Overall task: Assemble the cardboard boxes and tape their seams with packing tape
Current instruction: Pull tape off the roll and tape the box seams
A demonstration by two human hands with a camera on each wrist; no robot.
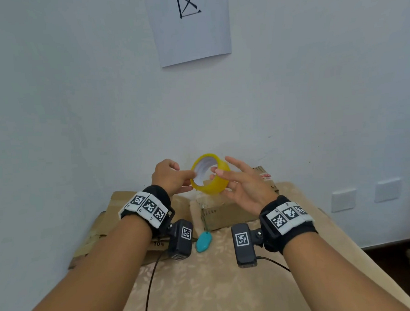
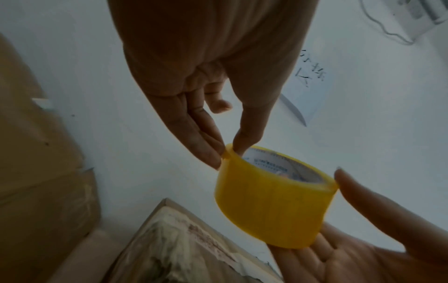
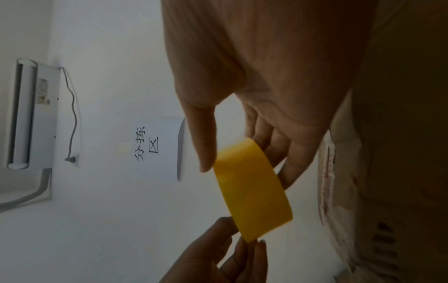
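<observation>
— What's the setting?

— A pale wall (image 1: 77, 102) with a sheet of paper (image 1: 193, 37) stuck to it, handwritten characters on it, and below that a table (image 1: 206, 286) under a beige leaf-patterned cloth.

— And the tape?

— The yellow roll of packing tape (image 1: 211, 174) is held up in the air between both hands, above the cardboard boxes, its open core turned toward the person.

— How does the left hand have it?

— The left hand (image 1: 170, 177) pinches the roll's near rim: in the left wrist view the thumb (image 2: 252, 132) dips inside the core while the fingers (image 2: 201, 141) press the outside of the rim.

— And the right?

— The right hand (image 1: 242, 186) is spread fairly wide, fingers nearly straight. Its thumb lies against the rim and its fingers cradle the yellow outer face from behind, so it supports rather than clenches.

— What lies under them?

— A small assembled cardboard box (image 1: 228, 208) sits just beneath the roll, against the wall. To the left, flattened cardboard (image 1: 101, 229) lies stacked on the table. A small teal object (image 1: 203, 241) rests on the cloth just in front of the box, between the two wrist cameras.
</observation>
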